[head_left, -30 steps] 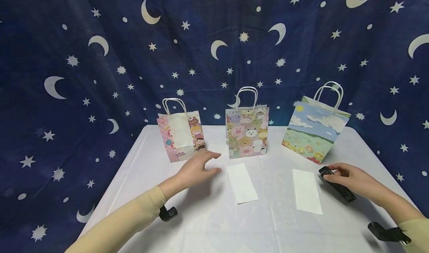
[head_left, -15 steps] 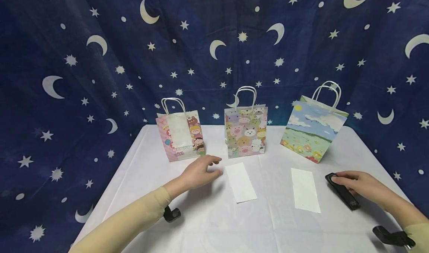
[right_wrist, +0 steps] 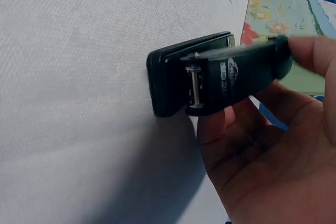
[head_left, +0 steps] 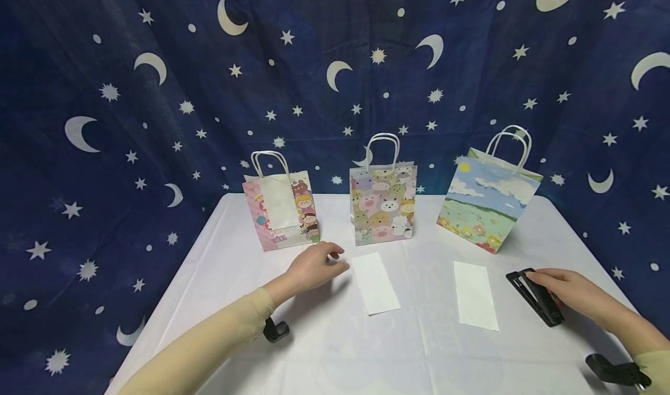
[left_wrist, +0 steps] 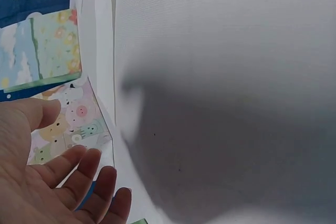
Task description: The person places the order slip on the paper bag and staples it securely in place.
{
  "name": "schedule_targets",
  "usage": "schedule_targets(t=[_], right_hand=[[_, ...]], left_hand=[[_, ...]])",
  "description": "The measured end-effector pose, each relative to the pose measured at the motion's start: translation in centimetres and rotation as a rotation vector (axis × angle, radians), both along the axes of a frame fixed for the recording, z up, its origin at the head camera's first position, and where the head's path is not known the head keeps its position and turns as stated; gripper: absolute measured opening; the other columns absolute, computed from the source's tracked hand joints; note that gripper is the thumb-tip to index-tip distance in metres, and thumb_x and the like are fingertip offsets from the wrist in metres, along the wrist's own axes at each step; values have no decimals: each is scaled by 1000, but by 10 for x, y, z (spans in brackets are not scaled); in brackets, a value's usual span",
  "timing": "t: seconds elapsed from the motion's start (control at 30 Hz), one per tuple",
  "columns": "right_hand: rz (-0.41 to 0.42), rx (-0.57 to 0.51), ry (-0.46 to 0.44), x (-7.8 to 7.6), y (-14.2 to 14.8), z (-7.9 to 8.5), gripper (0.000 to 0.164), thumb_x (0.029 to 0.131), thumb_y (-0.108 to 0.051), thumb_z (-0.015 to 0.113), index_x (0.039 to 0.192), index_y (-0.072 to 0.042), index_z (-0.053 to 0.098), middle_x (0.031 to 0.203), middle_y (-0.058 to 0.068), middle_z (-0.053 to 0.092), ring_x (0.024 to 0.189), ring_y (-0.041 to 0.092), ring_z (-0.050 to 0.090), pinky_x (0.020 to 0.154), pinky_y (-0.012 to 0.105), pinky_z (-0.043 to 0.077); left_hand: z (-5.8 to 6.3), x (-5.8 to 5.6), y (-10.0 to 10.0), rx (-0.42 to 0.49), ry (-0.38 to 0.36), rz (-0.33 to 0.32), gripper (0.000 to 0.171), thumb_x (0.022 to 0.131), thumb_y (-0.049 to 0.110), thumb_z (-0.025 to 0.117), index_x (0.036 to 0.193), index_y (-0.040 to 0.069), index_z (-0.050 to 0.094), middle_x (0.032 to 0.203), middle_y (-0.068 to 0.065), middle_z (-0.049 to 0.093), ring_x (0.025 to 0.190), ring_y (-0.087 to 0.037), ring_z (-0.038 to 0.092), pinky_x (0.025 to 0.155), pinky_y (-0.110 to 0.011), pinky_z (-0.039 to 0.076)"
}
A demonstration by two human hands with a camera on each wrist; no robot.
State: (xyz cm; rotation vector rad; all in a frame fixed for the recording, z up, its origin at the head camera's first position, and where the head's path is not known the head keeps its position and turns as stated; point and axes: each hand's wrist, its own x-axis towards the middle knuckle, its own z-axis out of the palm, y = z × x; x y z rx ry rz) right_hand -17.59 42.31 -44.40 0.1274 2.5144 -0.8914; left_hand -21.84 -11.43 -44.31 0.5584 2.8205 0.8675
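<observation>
My right hand grips a black stapler at the right of the table, just beyond the right-hand paper slip. In the right wrist view the stapler has its upper arm angled away from its base, with the thumb at the arm's tip and the fingers beneath. My left hand holds nothing; its fingers are loosely bent above the table, beside a white paper slip. The left wrist view shows that palm with fingers spread. A second white slip lies left of the stapler.
Three paper gift bags stand along the back: a pink bag with a white slip on its front, an animal-print bag and a landscape bag. A starry blue curtain hangs behind the white table.
The right hand has drawn the stapler slightly right and nearer, and the stapler's arm and base now show a gap. The left hand has shifted slightly right, its fingers curling a little.
</observation>
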Motion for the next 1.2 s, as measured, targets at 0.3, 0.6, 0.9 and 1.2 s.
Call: schedule_targets(t=[0.3,0.6,0.9,1.2], right_hand=[[-8,-8,22,5,1,-3,95,106,-62,35,146,24,26,146,47,31,127,59,44,95,63,47],[-44,63,316,8,3,7,72,108,-49,46,138,16,49,121,35,60,97,38,64,69,40,53],[-15,50,512,10,-18,32,49,109,-37,50,134,4,61,116,26,69,84,1,63,63,27,53],[112,-60,470,-2,-67,55,45,109,-34,52,135,2,61,119,18,70,90,5,64,71,31,55]], left_hand=[[-3,0,7,2,-38,31,44,93,42,70,123,10,70,111,-5,70,98,-20,66,84,-42,52],[-5,2,10,-24,-46,30,48,93,44,71,126,10,70,113,-5,69,99,-21,65,85,-42,52],[-7,2,16,-106,18,31,55,91,47,71,131,10,67,125,-10,65,112,-32,60,91,-46,50],[-14,3,23,-163,72,75,63,87,57,73,130,11,66,126,-11,62,111,-32,58,92,-46,48]])
